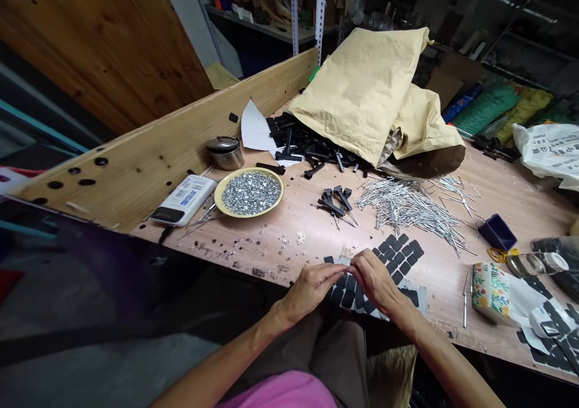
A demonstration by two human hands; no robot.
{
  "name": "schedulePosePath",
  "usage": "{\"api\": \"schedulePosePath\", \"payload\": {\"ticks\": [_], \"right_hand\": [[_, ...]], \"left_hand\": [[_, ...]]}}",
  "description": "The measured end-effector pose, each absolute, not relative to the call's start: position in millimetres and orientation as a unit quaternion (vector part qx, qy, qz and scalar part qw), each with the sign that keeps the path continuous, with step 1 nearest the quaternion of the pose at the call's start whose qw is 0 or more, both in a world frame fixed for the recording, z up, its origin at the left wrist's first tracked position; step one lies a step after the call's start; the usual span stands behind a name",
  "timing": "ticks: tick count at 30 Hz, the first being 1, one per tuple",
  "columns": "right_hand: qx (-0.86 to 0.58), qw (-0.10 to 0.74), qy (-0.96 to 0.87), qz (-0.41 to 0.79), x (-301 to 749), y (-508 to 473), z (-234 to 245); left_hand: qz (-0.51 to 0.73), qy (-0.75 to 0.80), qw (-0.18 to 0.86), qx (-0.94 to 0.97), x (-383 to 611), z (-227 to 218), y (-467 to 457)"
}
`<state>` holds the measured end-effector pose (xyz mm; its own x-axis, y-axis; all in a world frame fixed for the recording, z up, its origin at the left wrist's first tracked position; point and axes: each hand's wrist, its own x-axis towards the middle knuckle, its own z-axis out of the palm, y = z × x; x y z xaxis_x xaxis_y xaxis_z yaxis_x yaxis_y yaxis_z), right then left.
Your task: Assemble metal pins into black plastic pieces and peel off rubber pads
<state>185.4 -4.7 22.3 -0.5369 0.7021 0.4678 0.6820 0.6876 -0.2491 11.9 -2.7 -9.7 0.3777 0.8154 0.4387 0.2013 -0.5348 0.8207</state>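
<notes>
My left hand point(312, 284) and my right hand point(373, 278) meet fingertip to fingertip above the table's front edge. Both are closed in a pinch, and whatever lies between the fingers is too small or hidden to make out. Under them lies a sheet of black rounded pads point(348, 293), partly covered by the hands. More black pads point(398, 254) lie in rows just beyond my right hand. Farther off, a small group of black plastic parts with metal rods point(335, 202) rests on the table. Small metal nuts point(301, 237) are scattered left of the hands.
A yellow bowl point(219, 200) holds many small metal pieces, beside a white device point(187, 197) and a metal pot point(228, 156). Thin metal rods point(411, 209) lie piled below a large paper sack point(362, 88). A blue box point(497, 233) and a floral container point(491, 290) stand right.
</notes>
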Motion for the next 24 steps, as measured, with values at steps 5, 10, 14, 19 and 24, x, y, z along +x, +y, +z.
{"api": "schedulePosePath", "payload": {"ticks": [5,10,14,19,24], "right_hand": [[-0.398,0.25,-0.879,-0.082,185,-4,23],[-0.482,0.264,-0.833,0.068,190,-5,41],[-0.438,0.267,-0.852,0.103,194,-5,46],[-0.459,0.205,-0.863,-0.051,189,-8,45],[-0.488,0.224,-0.843,-0.037,193,-12,48]], "left_hand": [[0.446,0.332,0.298,0.776,15,-9,-4],[0.447,0.348,0.383,0.729,13,-3,1],[0.432,0.35,0.407,0.725,14,-2,1],[0.428,0.34,0.395,0.738,18,-3,-4],[0.406,0.364,0.433,0.717,20,2,-3]]}}
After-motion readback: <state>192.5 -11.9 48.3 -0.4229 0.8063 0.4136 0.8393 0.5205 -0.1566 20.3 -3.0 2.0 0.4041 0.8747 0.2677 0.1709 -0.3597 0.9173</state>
